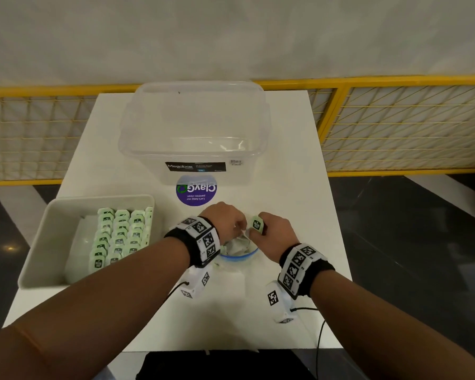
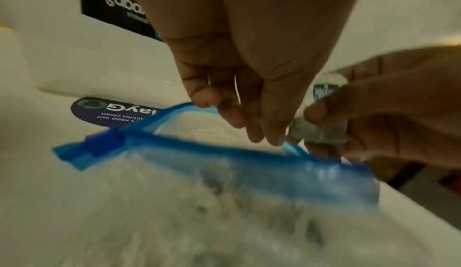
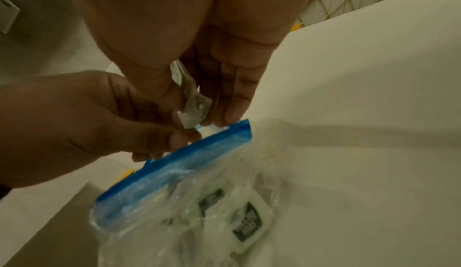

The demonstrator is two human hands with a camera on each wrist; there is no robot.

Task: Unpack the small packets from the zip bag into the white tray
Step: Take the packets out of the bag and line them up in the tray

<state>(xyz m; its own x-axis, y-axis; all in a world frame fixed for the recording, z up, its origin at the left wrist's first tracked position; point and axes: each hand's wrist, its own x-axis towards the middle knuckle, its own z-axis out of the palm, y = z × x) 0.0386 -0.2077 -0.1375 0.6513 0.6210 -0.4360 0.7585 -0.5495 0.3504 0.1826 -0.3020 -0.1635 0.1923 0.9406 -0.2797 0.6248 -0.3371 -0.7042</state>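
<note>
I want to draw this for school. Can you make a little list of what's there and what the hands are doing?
table: white table
tray: white tray on the left, rows of green packets inside
bag: zip bag with blue top, open, more packets in it
left hand: holds the bag's top edge
right hand: pinches one packet above the bag
box: clear box behind

The scene is seen by the head camera from above, facing forward and down over the white counter (image 1: 285, 160) toward a yellow mesh fence (image 1: 395, 127). From beneath each wrist, at very close range, the fingers are looked along by the wrist cameras. The blue-zippered zip bag (image 2: 224, 159) is shared by all three views, and the left hand (image 3: 82, 121) and right hand (image 2: 389, 109) are caught in each other's wrist views.
</note>
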